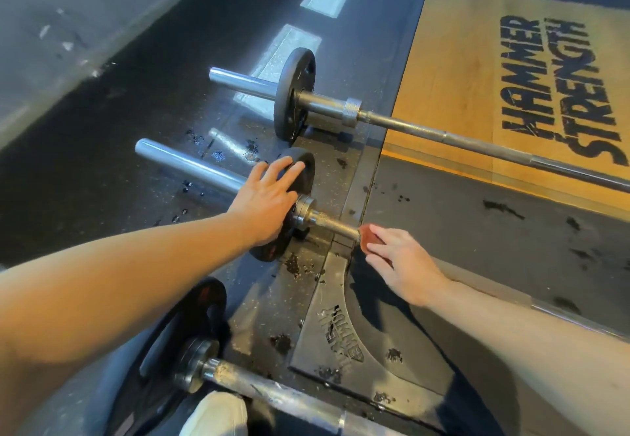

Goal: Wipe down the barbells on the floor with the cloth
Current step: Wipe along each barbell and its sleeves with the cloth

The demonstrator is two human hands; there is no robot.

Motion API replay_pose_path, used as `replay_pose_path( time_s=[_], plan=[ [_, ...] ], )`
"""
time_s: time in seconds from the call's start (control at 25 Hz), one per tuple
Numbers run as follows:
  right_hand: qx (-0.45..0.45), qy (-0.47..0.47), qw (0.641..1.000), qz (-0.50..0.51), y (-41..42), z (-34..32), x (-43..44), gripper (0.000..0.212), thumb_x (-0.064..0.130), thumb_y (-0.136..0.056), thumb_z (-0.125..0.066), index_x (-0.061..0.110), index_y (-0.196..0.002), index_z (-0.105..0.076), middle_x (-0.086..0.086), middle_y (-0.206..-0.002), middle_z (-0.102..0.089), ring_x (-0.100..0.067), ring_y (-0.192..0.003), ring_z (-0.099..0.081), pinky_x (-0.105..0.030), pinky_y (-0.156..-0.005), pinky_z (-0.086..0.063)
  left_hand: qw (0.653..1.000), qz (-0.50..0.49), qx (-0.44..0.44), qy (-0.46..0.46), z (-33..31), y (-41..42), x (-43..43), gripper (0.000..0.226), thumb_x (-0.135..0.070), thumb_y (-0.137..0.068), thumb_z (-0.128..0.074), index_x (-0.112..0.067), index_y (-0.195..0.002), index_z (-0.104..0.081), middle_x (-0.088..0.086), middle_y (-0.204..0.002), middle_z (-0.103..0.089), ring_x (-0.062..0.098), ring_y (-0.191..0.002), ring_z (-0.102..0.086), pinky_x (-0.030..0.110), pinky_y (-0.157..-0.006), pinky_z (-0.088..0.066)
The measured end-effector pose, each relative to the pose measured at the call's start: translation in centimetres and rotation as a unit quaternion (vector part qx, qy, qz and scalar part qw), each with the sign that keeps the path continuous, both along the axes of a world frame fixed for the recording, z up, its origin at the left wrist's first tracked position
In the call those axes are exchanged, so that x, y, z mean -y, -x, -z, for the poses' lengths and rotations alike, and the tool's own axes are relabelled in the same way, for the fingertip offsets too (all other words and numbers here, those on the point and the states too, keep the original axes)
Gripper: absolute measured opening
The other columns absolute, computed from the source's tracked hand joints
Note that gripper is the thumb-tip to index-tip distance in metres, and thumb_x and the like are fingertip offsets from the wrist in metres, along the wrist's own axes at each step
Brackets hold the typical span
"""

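While the left hand (pixel 269 196) lies flat with fingers spread on the plate (pixel 269 252) of the middle barbell (pixel 191 167), steadying it, the right hand (pixel 399 261) pinches a small reddish cloth (pixel 368 238) and presses it on that bar's shaft, just beside the collar (pixel 303 208). The job looks midway at best. The cloth sits at the inner end of the shaft, and the stretch beyond is hidden under the right forearm, so I cannot tell how much of it is wiped. The far barbell (pixel 409 127) lies apart from both hands. The near barbell (pixel 272 388), closest to the person, shows pale specks along its shaft, so it likely needs a pass too. All three rest on the dark rubber floor (pixel 119 135), roughly parallel. The middle one's long axis runs from upper left to lower right in the view. Its bare sleeve end points up-left toward the wall, and its shaft passes under the right arm, on the side of the wooden platform (pixel 460 60).
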State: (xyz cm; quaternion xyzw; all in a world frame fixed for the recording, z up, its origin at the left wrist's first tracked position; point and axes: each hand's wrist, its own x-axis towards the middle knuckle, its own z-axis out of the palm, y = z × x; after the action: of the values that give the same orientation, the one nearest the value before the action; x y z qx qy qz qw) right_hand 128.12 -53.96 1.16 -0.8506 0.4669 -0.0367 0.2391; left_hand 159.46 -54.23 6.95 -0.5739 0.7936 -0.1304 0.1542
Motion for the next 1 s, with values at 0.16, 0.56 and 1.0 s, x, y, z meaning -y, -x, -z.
replay_pose_path(
  time_s=[0.16, 0.56, 1.0],
  plan=[
    [0.04, 0.057, 0.997, 0.022, -6.4, 0.7, 1.3, 0.025, 0.015, -0.097, -0.066, 0.013, -0.121, -0.074, -0.002, -0.138, -0.064, -0.023, -0.125, -0.057, -0.038, -0.112, -0.045, 1.0, -0.012, -0.006, 0.008, 0.1, -0.6, -0.2, 0.048, -0.045, -0.085, -0.065, -0.03, -0.131, -0.061, 0.009, -0.168, -0.01, 0.036, -0.152, 0.0, 0.055, -0.119, -0.021],
    [-0.001, -0.083, 0.992, 0.095, -10.2, -0.4, 4.2, 0.031, 0.04, -0.1, -0.054, 0.032, -0.125, -0.07, 0.007, -0.118, -0.069, -0.022, -0.109, -0.062, -0.043, -0.094, -0.055, 1.0, -0.016, -0.001, 0.013, -0.2, 0.5, -0.5, 0.048, -0.042, -0.084, -0.067, -0.025, -0.129, -0.062, 0.011, -0.167, -0.011, 0.036, -0.151, -0.001, 0.054, -0.118, -0.019],
    [-0.016, 0.046, 0.982, 0.182, -1.0, -0.7, 0.0, 0.02, 0.021, -0.096, -0.067, 0.019, -0.114, -0.075, 0.0, -0.113, -0.07, -0.02, -0.108, -0.061, -0.037, -0.09, -0.053, 0.986, 0.061, 0.14, -0.073, -0.2, 4.6, -0.1, 0.046, -0.043, -0.097, -0.055, -0.017, -0.134, -0.062, 0.011, -0.144, -0.053, 0.039, -0.145, -0.023, 0.064, -0.12, 0.002]
  ],
)
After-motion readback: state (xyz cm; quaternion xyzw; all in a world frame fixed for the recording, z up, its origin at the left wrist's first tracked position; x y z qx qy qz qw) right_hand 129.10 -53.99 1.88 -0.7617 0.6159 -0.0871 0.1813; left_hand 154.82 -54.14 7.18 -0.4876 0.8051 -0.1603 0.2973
